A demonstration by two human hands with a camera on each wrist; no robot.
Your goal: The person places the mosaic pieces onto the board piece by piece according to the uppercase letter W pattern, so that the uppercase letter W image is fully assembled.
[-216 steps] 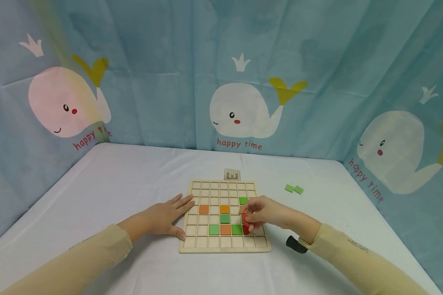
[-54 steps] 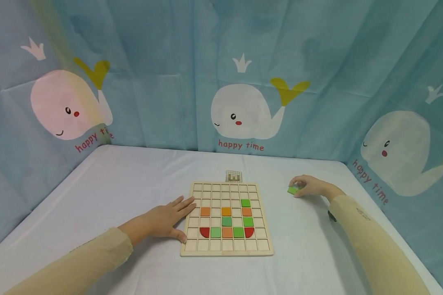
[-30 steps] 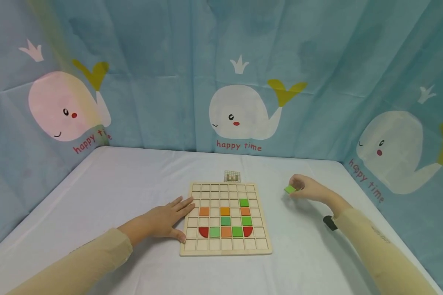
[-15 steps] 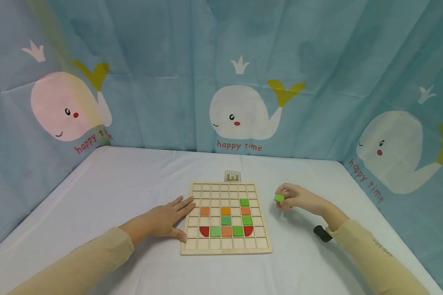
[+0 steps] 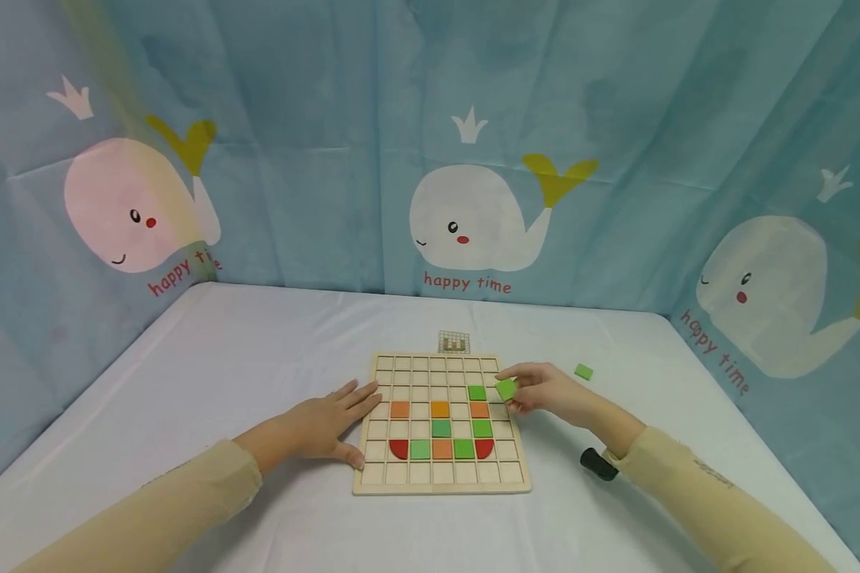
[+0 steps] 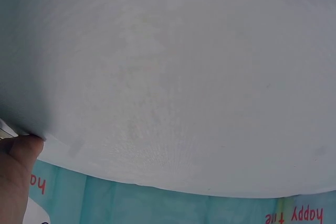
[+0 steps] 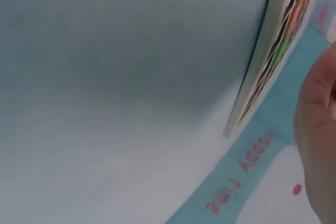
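Observation:
My right hand (image 5: 545,391) pinches a light green square tile (image 5: 506,389) above the right edge of a wooden grid board (image 5: 408,473). Spread across the board's left edge, my left hand (image 5: 322,423) rests with straight fingers. Tiles sit in the grid: a green one (image 5: 477,393) near the held tile, an orange one (image 5: 479,410), a teal one (image 5: 440,428), and red quarter-round pieces (image 5: 399,450) at both ends of a lower row. In the right wrist view the hand (image 7: 320,124) shows at the right edge, its held tile hidden.
A single green tile (image 5: 584,372) lies on the white cloth right of the board. Behind the board is a small gridded pattern card (image 5: 454,342). A black object (image 5: 599,464) is by the right wrist. A blue whale curtain (image 5: 315,207) stands behind the table.
My right hand picked up one of two green tiles from the cloth and carried it left to the board. Since the oldest frame, red pieces were set in the lower row. The left hand stays put.

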